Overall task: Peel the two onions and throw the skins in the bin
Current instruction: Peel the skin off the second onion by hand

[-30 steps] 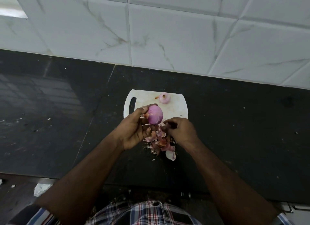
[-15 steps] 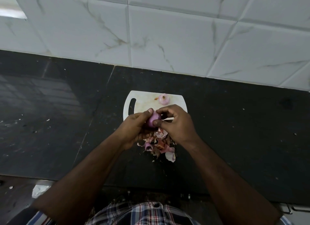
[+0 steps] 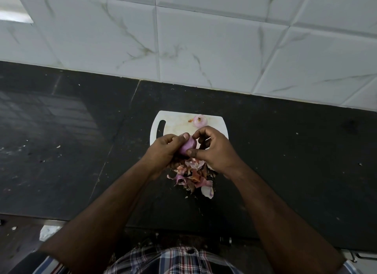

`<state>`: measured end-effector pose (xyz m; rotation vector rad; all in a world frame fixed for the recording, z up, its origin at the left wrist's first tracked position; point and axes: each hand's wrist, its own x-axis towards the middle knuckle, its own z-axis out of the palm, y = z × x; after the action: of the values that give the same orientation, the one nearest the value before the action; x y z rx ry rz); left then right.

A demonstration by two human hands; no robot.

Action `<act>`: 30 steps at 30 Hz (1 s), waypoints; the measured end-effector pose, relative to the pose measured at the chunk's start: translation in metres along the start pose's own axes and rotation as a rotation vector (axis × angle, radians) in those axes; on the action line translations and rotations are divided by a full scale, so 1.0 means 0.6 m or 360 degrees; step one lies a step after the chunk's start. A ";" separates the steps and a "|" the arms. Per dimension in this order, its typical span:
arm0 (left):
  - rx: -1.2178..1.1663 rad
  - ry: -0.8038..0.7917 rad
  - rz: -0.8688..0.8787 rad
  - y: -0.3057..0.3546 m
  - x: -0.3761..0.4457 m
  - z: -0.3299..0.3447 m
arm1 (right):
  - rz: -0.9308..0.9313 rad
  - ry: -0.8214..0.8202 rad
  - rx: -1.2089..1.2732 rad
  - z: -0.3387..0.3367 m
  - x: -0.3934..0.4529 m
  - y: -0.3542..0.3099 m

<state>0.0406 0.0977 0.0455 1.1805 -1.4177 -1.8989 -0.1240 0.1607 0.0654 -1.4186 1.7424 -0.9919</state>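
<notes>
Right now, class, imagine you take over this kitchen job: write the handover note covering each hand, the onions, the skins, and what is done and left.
Left hand grips the purple onion above the white cutting board; right hand pinches at it.
Second onion, peeled, lies on the board's far side.
Skins lie piled on the black counter.
Left: finish the held onion, then bin the skins. No bin is in view.

Dim, even light, faint sheen on dark counter point(image 3: 61, 114), sharp focus, wide-angle bending at edges
</notes>
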 end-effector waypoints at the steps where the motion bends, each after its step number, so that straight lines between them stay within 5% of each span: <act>1: 0.0023 -0.0003 0.0010 -0.001 0.001 -0.001 | 0.0025 -0.0031 -0.0005 -0.001 0.001 0.001; 9: 0.0009 0.0007 -0.0045 -0.006 0.001 0.006 | 0.0046 -0.0190 -0.0113 -0.004 0.006 0.000; 26: -0.0328 0.0050 -0.0614 0.009 -0.001 0.010 | -0.0606 0.0404 -0.0228 0.009 -0.013 0.030; 30: -0.0460 -0.0027 -0.0696 0.013 -0.006 0.009 | -0.0422 0.0343 -0.0127 0.008 -0.016 0.027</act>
<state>0.0367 0.1006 0.0545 1.4097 -0.8959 -2.3141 -0.1259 0.1715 0.0496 -1.6780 1.7933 -1.2681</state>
